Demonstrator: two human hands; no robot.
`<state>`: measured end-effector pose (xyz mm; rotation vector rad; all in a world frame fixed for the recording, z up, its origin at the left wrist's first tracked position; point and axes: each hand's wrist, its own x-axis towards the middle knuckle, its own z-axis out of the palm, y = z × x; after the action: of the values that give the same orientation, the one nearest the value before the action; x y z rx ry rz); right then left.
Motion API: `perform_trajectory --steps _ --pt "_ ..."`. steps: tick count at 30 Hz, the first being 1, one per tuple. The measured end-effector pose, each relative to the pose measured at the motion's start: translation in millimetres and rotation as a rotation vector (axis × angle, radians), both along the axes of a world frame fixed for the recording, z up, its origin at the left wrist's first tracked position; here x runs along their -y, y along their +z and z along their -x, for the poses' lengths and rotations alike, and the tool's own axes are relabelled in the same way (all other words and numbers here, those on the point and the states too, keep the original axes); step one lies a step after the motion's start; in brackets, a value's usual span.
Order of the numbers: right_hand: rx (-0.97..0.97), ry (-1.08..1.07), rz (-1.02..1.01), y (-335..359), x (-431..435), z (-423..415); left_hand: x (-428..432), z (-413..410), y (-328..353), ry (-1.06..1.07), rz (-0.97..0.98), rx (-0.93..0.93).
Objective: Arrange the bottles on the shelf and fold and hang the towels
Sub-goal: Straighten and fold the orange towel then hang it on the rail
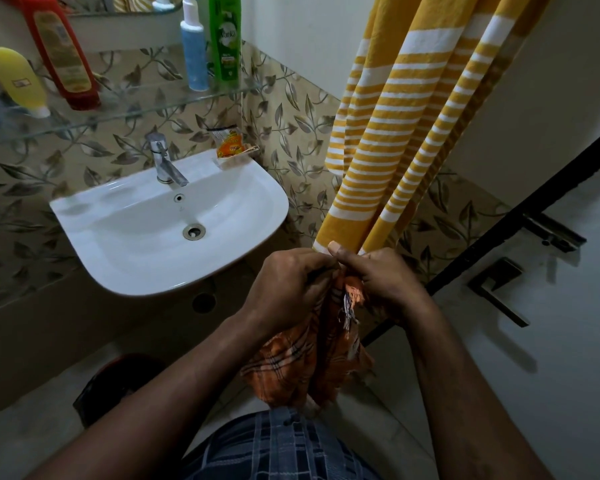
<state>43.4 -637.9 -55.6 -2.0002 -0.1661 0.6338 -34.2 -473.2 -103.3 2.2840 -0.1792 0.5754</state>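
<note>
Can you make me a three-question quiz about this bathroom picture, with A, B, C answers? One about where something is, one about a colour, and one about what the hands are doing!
1. Where is the green bottle?
A. In the sink
B. On the glass shelf
C. On the floor

2. What colours is the big hanging towel?
A. Yellow and white stripes
B. Plain blue
C. Red and black

3. What are the hands doing?
A. Turning the tap
B. Resting empty
C. Both gripping an orange checked cloth

Answers:
1. B: it stands upright on the glass shelf next to the blue bottle.
2. A: yellow with white bands all down it.
3. C: the left hand and right hand bunch the orange checked cloth together.
</note>
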Motion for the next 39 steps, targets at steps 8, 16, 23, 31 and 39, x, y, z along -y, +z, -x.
perform_trajectory --steps 8,16,23,31,39 --pt "-0.29 -0.037 -0.25 -5.5 -5.0 -0.7 1.2 1.4 -3.6 -0.015 0.02 0.034" --pt "-0.316 -0.052 -0.218 -22.7 -9.5 -6.4 1.5 8.5 -12.7 0.014 -0.054 0.104" --pt "-0.311 0.155 -0.038 -29.6 -12.3 -15.2 3.8 14.5 -11.0 0.014 -0.094 0.151" --pt "-0.272 -0.342 -0.543 -19.2 -19.7 -6.9 -16.2 13.0 -9.0 0.063 0.2 -0.058" --pt "0.053 -0.426 -0.588 15.2 -19.9 -3.8 -6.0 8.0 -7.9 -0.033 0.291 -0.116"
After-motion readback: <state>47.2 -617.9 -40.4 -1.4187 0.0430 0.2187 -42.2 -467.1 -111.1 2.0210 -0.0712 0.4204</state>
